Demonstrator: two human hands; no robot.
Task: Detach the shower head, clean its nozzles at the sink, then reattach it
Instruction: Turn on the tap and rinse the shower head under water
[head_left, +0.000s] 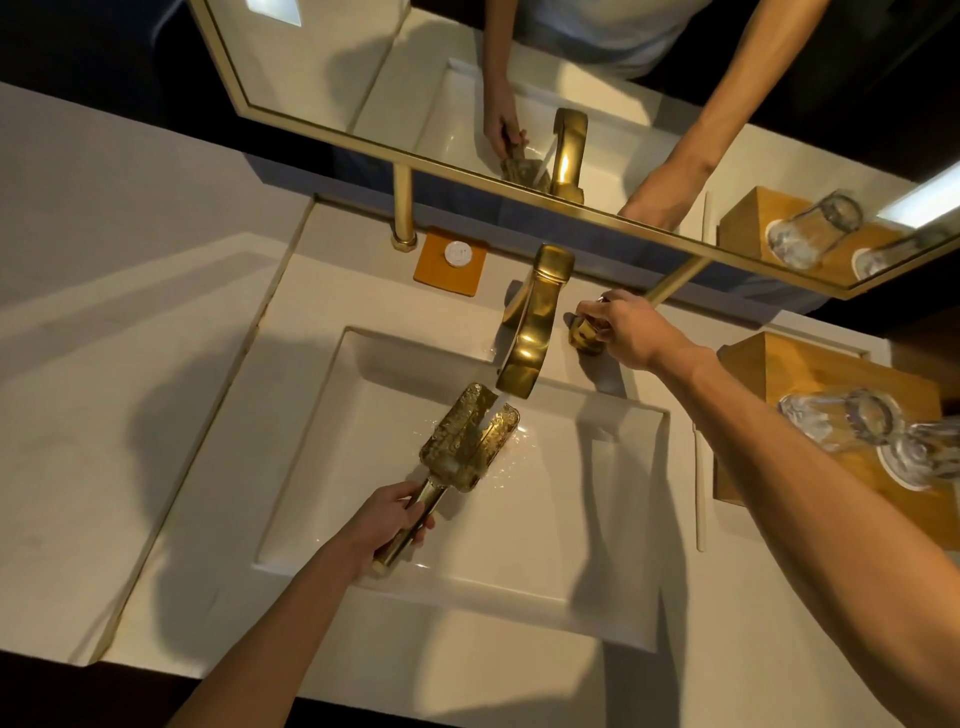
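Your left hand (387, 525) curls its fingers round the shower head (467, 439) handle, head beyond them under the faucet (530, 332) stream; your right hand (623, 327) grips the tap handle (584, 335).

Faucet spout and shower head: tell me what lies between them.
In the head view, a stream of water falls from the faucet spout onto the shower head, which the left hand holds over the sink. Nothing else lies between.
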